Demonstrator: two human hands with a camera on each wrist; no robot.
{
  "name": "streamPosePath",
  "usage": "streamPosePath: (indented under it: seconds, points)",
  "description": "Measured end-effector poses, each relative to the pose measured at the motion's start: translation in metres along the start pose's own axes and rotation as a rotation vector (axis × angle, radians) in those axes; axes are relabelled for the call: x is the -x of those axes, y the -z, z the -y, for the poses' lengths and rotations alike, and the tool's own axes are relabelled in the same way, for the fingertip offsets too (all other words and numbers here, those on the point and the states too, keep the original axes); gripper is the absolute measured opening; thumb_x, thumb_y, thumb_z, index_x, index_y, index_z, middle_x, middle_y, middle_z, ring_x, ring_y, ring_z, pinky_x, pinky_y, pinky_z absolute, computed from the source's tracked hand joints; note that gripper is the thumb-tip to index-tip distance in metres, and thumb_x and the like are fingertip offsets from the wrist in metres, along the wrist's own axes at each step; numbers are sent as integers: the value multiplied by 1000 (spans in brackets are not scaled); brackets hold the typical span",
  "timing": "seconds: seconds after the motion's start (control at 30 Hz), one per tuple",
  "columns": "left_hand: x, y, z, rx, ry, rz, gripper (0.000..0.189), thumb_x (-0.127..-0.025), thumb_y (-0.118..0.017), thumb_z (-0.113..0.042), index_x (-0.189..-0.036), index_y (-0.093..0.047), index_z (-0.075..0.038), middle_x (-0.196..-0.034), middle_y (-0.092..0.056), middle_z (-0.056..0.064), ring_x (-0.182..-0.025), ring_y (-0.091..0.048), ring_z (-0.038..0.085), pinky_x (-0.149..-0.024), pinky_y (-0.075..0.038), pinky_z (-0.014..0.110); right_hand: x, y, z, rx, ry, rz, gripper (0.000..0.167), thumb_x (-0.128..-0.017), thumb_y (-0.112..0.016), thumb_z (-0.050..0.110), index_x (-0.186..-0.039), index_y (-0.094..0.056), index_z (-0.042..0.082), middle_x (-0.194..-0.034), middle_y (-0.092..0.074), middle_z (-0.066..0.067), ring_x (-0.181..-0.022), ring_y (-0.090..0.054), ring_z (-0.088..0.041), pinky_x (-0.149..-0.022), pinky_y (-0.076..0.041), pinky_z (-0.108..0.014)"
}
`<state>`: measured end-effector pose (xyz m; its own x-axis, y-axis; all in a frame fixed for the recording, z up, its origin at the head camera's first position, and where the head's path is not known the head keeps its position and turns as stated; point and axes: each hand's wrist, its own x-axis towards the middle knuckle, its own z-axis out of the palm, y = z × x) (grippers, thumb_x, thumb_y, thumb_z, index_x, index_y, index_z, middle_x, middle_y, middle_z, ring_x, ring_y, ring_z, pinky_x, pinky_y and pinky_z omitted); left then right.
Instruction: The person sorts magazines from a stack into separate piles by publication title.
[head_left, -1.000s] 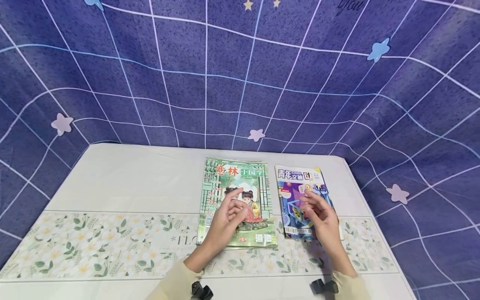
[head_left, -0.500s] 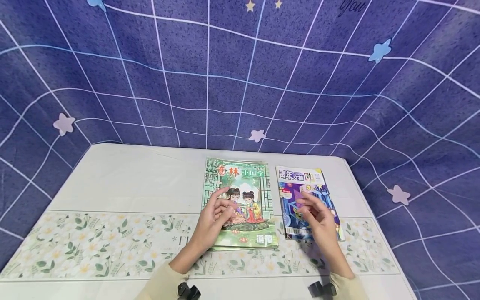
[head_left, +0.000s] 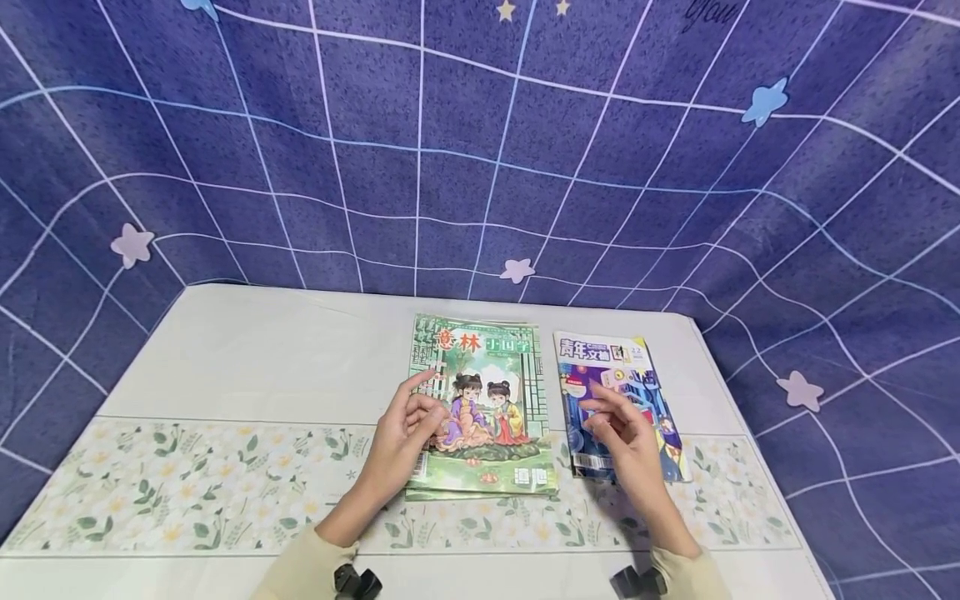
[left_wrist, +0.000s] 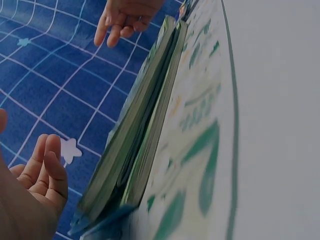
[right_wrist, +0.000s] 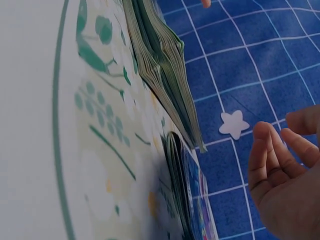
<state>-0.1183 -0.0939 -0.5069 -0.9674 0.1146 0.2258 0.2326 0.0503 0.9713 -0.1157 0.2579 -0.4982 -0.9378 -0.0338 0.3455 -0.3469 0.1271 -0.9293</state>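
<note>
At my far left is the bare white part of the tablecloth [head_left: 247, 367]. My left hand [head_left: 405, 429] hangs above the left edge of the green 意林 小国学 magazine [head_left: 491, 408], fingers loosely bent, nothing in its grasp; the left wrist view shows a gap between hand and pages. That magazine lies flat, face up, stacked on a second magazine [left_wrist: 156, 125]. Just to the right, apart from this stack, lies the smaller purple 青年文摘 magazine [head_left: 643, 390], also face up. My right hand [head_left: 633, 446] hovers over its cover, fingers relaxed, holding nothing.

I judge that I am at a no-hold step, both hands poised over the magazines. Any lift would call for fingertips brought down to an edge and slipped under; at the stack, I would need to part the covers first, as both could drag together.
</note>
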Motion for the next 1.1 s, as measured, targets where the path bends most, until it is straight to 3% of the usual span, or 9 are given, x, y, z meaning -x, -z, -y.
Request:
streamPosePath:
  seconds: [0.27, 0.47, 0.57, 0.77, 1.1]
  points:
    - [3, 17, 5, -62, -14, -31, 59, -114, -63, -14, -169, -40, -6, -105, -71, 23, -81, -69, 31, -71, -56, 28, 0, -8, 2, 8, -17, 24, 39, -110, -60, -8, -148, -59, -12, -119, -76, -19, -91, -72, -14, -73, -59, -26]
    - [4, 27, 4, -106, -2, -60, 58, -115, -62, -14, -168, -41, -4, -102, -71, 21, -80, -70, 28, -71, -57, 29, -1, -14, 1, 33, -26, 43, 39, -108, -59, -12, -147, -58, -15, -116, -78, -5, -89, -72, -19, -71, -60, -28]
    - [4, 31, 6, -130, 6, -69, 58, -114, -64, -16, -168, -42, -5, -100, -72, 19, -79, -70, 28, -72, -57, 29, -2, -16, 0, 36, -16, 56, 40, -107, -58, -14, -147, -58, -15, -116, -78, -3, -88, -72, -22, -71, -61, -28]
    - [3, 35, 9, -143, 36, -94, 61, -112, -67, -14, -167, -43, -6, -100, -73, 15, -77, -69, 24, -72, -57, 26, -4, -20, -2, 13, 5, 97, 38, -109, -58, -11, -147, -57, -16, -117, -78, -10, -90, -73, -20, -71, -61, -26]
    - [3, 39, 11, -190, 102, -140, 61, -112, -68, -12, -167, -43, -7, -108, -76, 14, -83, -72, 20, -77, -54, 19, -3, -25, -4, 34, -33, 121, 38, -111, -58, -8, -148, -57, -15, -119, -75, -20, -89, -71, -21, -69, -59, -27]
